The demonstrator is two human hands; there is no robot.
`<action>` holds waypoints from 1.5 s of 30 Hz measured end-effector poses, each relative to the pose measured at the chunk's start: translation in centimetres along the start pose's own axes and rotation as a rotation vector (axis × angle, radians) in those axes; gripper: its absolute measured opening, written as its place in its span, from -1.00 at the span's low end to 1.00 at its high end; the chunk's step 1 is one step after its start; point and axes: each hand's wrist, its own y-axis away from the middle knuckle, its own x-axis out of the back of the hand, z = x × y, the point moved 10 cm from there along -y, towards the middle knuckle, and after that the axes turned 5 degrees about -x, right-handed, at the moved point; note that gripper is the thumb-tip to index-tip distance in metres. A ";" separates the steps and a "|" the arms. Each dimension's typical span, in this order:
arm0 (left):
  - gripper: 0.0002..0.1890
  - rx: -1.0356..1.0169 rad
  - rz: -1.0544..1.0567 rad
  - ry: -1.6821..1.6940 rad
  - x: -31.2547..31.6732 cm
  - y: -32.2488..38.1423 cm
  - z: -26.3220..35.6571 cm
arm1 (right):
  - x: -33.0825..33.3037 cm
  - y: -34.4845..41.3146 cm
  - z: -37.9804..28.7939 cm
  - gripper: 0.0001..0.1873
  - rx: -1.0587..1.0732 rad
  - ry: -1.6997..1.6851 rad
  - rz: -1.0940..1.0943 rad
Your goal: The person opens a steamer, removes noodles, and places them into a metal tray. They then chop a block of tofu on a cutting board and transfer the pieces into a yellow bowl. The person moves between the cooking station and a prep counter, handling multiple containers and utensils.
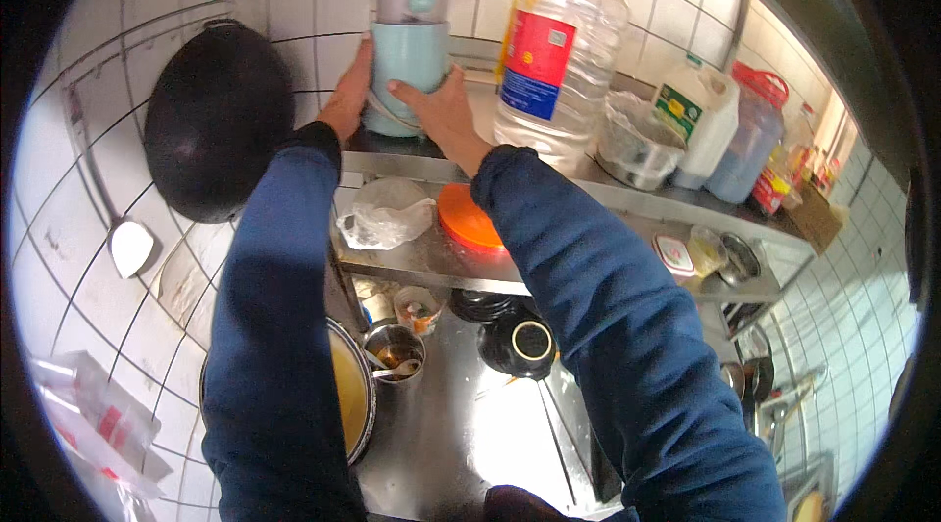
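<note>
A pale mint-green blender [409,66] stands upright at the left end of the upper steel shelf. Its clear jar rises out of the top of the view. My left hand [351,97] holds the left side of the motor base, its fingers partly hidden behind it. Against the front and right side of the base lies my right hand [443,112], thumb pointing left. A power cord [391,112] crosses the lower part of the base. Whether the base rests on the shelf or is slightly lifted, I cannot tell.
Right of the blender stands a large clear plastic jug [562,59]. A black wok [220,121] hangs on the left wall. On the lower shelf sits an orange lid [469,217]. Below are a steel cup [395,353], a black bowl [507,349] and a wide basin [362,404].
</note>
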 end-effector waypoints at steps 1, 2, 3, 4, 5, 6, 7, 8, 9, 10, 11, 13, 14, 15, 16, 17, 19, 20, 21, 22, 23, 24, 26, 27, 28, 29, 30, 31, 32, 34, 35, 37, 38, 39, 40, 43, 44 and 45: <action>0.04 0.098 -0.120 0.115 -0.8 -0.3 0.3 | 0.1 0.0 -0.3 0.11 -0.004 -0.015 -0.027; 0.03 0.122 -0.120 0.123 -1.2 -0.2 0.0 | 0.2 0.2 -0.7 0.10 0.013 -0.038 -0.046; 0.01 0.146 -0.120 0.130 -1.4 -0.4 0.3 | 0.3 0.4 -0.8 0.10 0.001 -0.032 -0.034; 0.00 0.088 0.000 0.032 -0.8 0.1 0.2 | 0.5 0.5 -1.2 0.10 0.012 -0.031 -0.017; -0.01 0.039 0.090 -0.054 -0.7 0.8 0.1 | 0.6 0.5 -1.5 0.10 0.010 -0.024 -0.011; -0.01 -0.026 0.131 -0.092 -1.1 1.2 0.7 | 0.6 0.6 -1.5 0.10 -0.003 -0.031 -0.024; 0.00 -0.040 0.161 -0.091 -1.4 1.5 1.0 | 0.9 0.7 -1.6 0.07 -0.002 -0.033 -0.008; 0.00 -0.060 0.157 -0.089 -1.9 2.0 1.5 | 1.0 0.8 -1.8 0.04 -0.002 -0.041 0.003; 0.00 -0.079 0.148 -0.091 -2.5 2.3 2.1 | 1.2 0.9 -1.7 0.02 -0.026 -0.041 0.011; 0.00 -0.129 0.160 -0.132 -2.7 3.1 2.8 | 1.3 1.1 -2.1 0.02 0.009 -0.074 0.004; 0.00 -0.089 0.194 -0.158 -2.7 3.3 2.9 | 1.3 1.2 -2.3 0.02 0.021 -0.097 -0.003; 0.00 -0.033 0.249 -0.183 -2.6 3.7 3.1 | 1.5 1.3 -2.3 0.02 0.016 -0.102 -0.018; -0.02 -0.002 0.267 -0.153 -2.6 3.9 2.9 | 1.4 1.3 -2.2 0.02 -0.003 -0.084 -0.030; -0.03 -0.016 0.275 -0.143 -2.7 4.1 3.0 | 1.5 1.4 -2.0 0.02 -0.022 -0.069 -0.037; -0.04 -0.030 0.274 -0.145 -2.7 4.2 3.3 | 1.4 1.4 -2.1 0.02 -0.026 -0.068 -0.044; -0.05 -0.049 0.271 -0.148 -2.7 4.5 3.4 | 1.4 1.4 -2.1 0.03 -0.023 -0.071 -0.045; -0.07 -0.020 0.299 -0.149 -2.4 4.8 3.2 | 1.5 1.3 -2.2 0.03 -0.018 -0.080 -0.047; -0.07 -0.007 0.299 -0.143 -2.4 4.9 3.1 | 1.6 1.4 -2.2 0.04 -0.014 -0.085 -0.053; -0.07 -0.002 0.291 -0.140 -2.4 5.0 3.1 | 1.6 1.4 -2.3 0.04 -0.007 -0.090 -0.053; -0.05 -0.001 0.280 -0.143 -2.6 5.0 3.1 | 1.6 1.4 -2.2 0.04 -0.010 -0.124 -0.064; -0.04 -0.006 0.267 -0.142 -2.7 5.1 3.2 | 1.7 1.6 -2.1 0.04 -0.010 -0.153 -0.076; -0.03 -0.009 0.249 -0.139 -3.0 5.1 3.3 | 1.7 1.7 -2.1 0.04 -0.006 -0.180 -0.088; -0.01 -0.011 0.287 -0.208 -2.8 5.4 3.5 | 2.3 2.1 -2.3 0.03 0.000 -0.138 -0.056; -0.01 -0.011 0.311 -0.238 -2.5 5.7 3.7 | 2.3 2.3 -2.5 0.03 -0.006 -0.115 -0.050; 0.00 -0.005 0.350 -0.271 -2.3 5.9 3.8 | 2.7 2.6 -2.8 -0.02 -0.008 -0.079 -0.023; 0.01 -0.040 0.329 -0.294 -2.5 6.0 4.3 | 2.8 2.8 -3.4 -0.03 0.020 -0.117 -0.036; 0.01 -0.069 0.312 -0.319 -2.7 6.1 4.7 | 2.9 3.1 -3.7 -0.05 0.023 -0.154 -0.068; 0.01 -0.070 0.301 -0.339 -2.8 6.2 4.9 | 2.8 3.5 -3.6 -0.07 -0.014 -0.179 -0.097; 0.02 -0.071 0.286 -0.292 -3.0 6.3 4.9 | 3.0 3.9 -3.7 -0.11 -0.021 -0.190 -0.103; 0.03 -0.090 0.306 -0.369 -2.9 6.5 5.7 | 3.4 4.4 -4.4 -0.10 0.044 -0.235 -0.077; 0.04 -0.091 0.316 -0.408 -2.9 6.8 5.9 | 3.2 4.7 -4.2 -0.10 0.028 -0.244 -0.077; 0.04 -0.078 0.318 -0.391 -3.3 7.3 6.4 | 3.6 5.1 -3.7 -0.05 0.022 -0.184 -0.042; 0.04 -0.044 0.306 -0.376 -3.7 7.7 6.4 | 3.8 5.2 -3.3 -0.05 -0.012 -0.129 -0.033; 0.05 -0.008 0.311 -0.363 -3.7 8.7 6.6 | 3.8 5.4 -3.5 -0.04 0.000 -0.100 -0.043; 0.07 0.014 0.275 -0.371 -4.3 9.8 6.9 | 4.3 6.0 -4.7 -0.03 0.096 -0.183 -0.067; 0.04 -0.043 0.252 -0.494 -6.7 13.6 10.1 | 5.2 8.2 -7.5 -0.21 0.230 -0.170 -0.126; 0.04 -0.056 0.248 -0.510 -7.5 15.0 11.5 | 5.9 8.4 -7.8 -0.26 0.138 -0.291 -0.250; 0.03 -0.091 0.300 -0.580 -8.0 16.4 13.3 | 6.1 8.9 -8.0 -0.30 0.028 -0.376 -0.380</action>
